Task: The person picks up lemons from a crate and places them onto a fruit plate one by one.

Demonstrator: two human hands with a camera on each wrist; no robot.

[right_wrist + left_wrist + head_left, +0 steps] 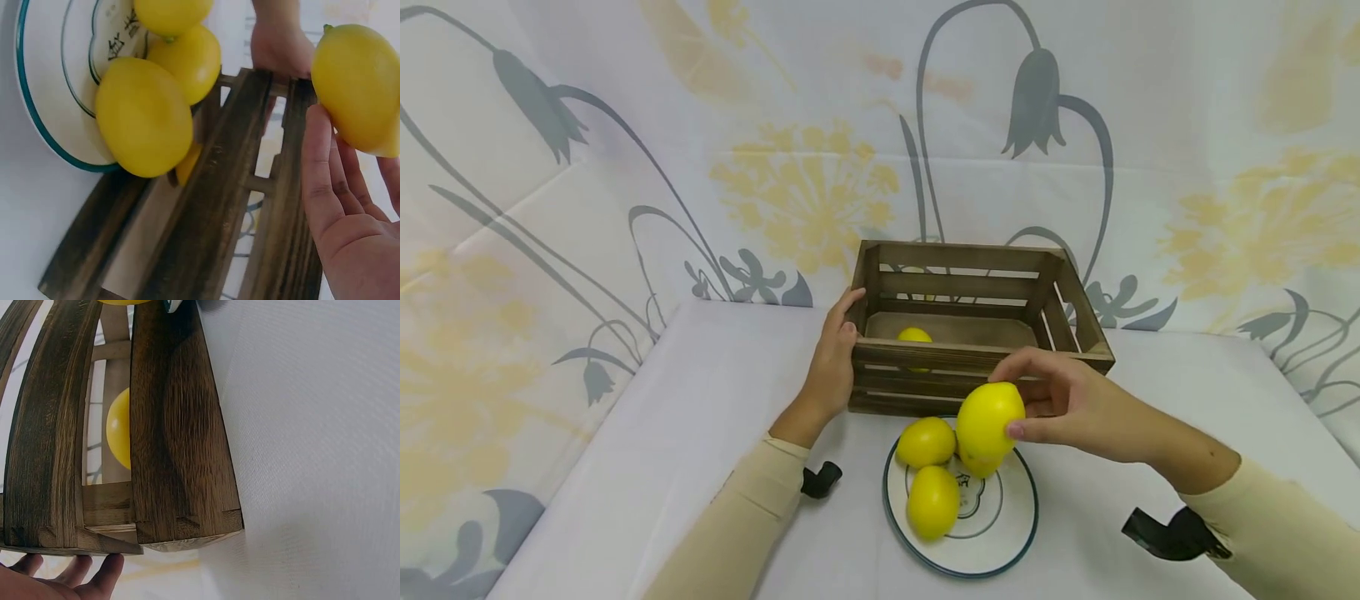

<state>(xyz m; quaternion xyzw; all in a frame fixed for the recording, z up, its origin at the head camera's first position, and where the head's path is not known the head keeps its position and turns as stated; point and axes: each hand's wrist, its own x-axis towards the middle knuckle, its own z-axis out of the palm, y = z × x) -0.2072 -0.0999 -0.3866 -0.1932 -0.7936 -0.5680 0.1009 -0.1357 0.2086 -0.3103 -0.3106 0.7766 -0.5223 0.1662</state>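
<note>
My right hand pinches a yellow lemon between thumb and fingers, above the plate and in front of the crate's front side. The same held lemon appears in the right wrist view. A brown slatted wooden crate stands behind the plate, with a lemon inside at its left. Against the crate's left end rests my left hand, its fingertips touching the wood. Three more lemons lie on the plate, one of them partly hidden behind the held lemon.
The white plate has a dark teal rim and printed markings. Black wrist-worn devices stick out from both sleeves. Behind the crate, a flower-patterned cloth rises from the white tabletop.
</note>
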